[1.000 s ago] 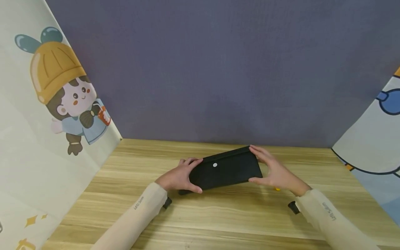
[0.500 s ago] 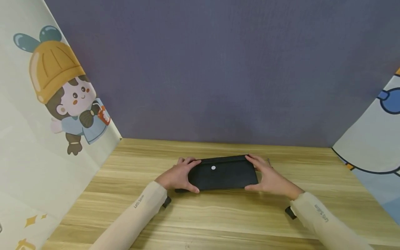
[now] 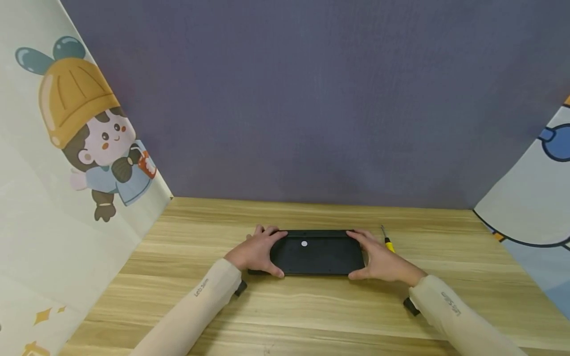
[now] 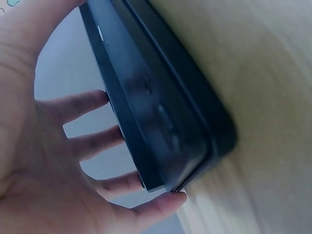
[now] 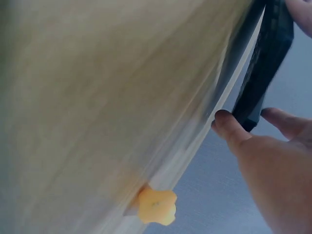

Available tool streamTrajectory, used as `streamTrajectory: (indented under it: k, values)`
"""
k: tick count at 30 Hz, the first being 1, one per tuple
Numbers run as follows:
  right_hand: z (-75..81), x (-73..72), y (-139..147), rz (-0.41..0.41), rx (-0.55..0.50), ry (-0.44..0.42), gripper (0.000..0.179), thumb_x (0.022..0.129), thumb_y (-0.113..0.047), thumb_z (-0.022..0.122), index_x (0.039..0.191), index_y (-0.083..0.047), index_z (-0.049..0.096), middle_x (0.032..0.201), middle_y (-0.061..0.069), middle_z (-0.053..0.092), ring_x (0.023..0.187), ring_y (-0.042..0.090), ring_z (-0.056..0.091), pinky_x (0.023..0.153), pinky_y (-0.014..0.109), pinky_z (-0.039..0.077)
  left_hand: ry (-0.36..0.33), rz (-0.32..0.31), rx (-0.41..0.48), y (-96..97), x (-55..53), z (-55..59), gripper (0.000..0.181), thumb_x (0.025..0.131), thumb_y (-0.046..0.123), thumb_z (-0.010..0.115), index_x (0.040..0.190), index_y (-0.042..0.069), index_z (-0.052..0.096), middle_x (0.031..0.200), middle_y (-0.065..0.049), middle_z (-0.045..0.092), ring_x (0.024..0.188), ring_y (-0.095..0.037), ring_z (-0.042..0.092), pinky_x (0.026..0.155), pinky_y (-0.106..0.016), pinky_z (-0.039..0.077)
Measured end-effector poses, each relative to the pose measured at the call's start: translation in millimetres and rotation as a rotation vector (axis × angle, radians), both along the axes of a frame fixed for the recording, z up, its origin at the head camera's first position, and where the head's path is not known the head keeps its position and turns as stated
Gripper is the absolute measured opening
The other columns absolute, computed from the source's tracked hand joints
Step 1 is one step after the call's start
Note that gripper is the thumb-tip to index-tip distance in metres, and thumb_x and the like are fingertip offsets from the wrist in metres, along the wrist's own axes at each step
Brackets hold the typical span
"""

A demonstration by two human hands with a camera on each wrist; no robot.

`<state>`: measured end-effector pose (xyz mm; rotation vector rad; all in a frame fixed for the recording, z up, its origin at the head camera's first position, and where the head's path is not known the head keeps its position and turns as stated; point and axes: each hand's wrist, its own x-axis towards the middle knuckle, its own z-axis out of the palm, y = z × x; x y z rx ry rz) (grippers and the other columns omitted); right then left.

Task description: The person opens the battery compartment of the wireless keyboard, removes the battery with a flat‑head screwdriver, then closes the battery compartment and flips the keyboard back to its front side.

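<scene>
Both hands grip a flat, keyboard-like black slab [image 3: 318, 257] by its two ends, close over the table. Its upturned face has a white round sticker [image 3: 305, 244] and a raised strip along the far edge. My left hand [image 3: 258, 251] spans the left end, thumb at the near edge and fingers at the far edge. In the left wrist view, the slab [image 4: 146, 83] shows a thick, rounded lower layer, with fingertips along its rim. My right hand [image 3: 380, 257] holds the right end the same way. Its underside is hidden in the head view.
A screwdriver [image 3: 389, 244] with a yellow and black handle lies just beyond my right hand; its yellow handle end [image 5: 157, 206] shows in the right wrist view. The wooden table [image 3: 320, 316] meets a grey-purple panel [image 3: 320, 123] at the back, with printed side walls.
The slab's raised right end has come down, so it now sits level and square to me. My right hand has moved down and slightly left with it, uncovering the screwdriver.
</scene>
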<state>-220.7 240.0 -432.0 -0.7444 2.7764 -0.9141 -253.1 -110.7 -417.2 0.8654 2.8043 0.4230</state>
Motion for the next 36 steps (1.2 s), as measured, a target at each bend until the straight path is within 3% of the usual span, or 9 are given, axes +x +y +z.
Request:
streamTrajectory:
  k: [13, 23, 31, 36]
  values:
    - [4.9, -1.4, -5.2, 0.012, 0.062, -0.069, 0.104, 0.068, -0.045, 0.083, 0.150, -0.012, 0.026, 0.148, 0.028, 0.013, 0.130, 0.048, 0.024, 0.091, 0.064, 0.033, 0.016, 0.003, -0.034, 3.1, 0.4, 0.6, 0.104, 0.061, 0.057, 0.083, 0.147, 0.022, 0.036, 0.148, -0.007, 0.030, 0.129, -0.036, 0.027, 0.093, -0.067, 0.029]
    - [5.3, -3.9, -4.9, 0.020, 0.077, -0.096, 0.106, 0.070, -0.047, 0.081, 0.150, -0.010, 0.023, 0.148, 0.024, 0.015, 0.131, 0.045, 0.022, 0.093, 0.061, 0.033, 0.002, -0.007, -0.040, 3.1, 1.7, 2.7, 0.104, 0.062, 0.057, 0.082, 0.148, 0.021, 0.035, 0.149, -0.009, 0.028, 0.131, -0.039, 0.024, 0.094, -0.067, 0.026]
    - [11.0, -10.4, -8.9, -0.028, 0.146, -0.096, 0.088, 0.084, -0.049, 0.067, 0.149, -0.005, 0.026, 0.146, 0.025, 0.022, 0.131, 0.044, 0.025, 0.095, 0.060, 0.032, -0.003, -0.011, -0.043, 1.3, 2.8, 2.7, 0.102, 0.064, 0.057, 0.080, 0.148, 0.022, 0.034, 0.151, -0.010, 0.024, 0.130, -0.038, 0.025, 0.094, -0.063, 0.027]
    - [19.0, -18.6, -14.7, -0.054, 0.178, -0.093, 0.080, 0.087, -0.047, 0.065, 0.145, -0.002, 0.034, 0.145, 0.028, 0.024, 0.130, 0.046, 0.026, 0.096, 0.060, 0.032, 0.016, -0.011, -0.049, 1.7, 2.9, 2.2, 0.102, 0.064, 0.059, 0.079, 0.148, 0.021, 0.034, 0.150, -0.011, 0.025, 0.129, -0.037, 0.026, 0.093, -0.060, 0.028]
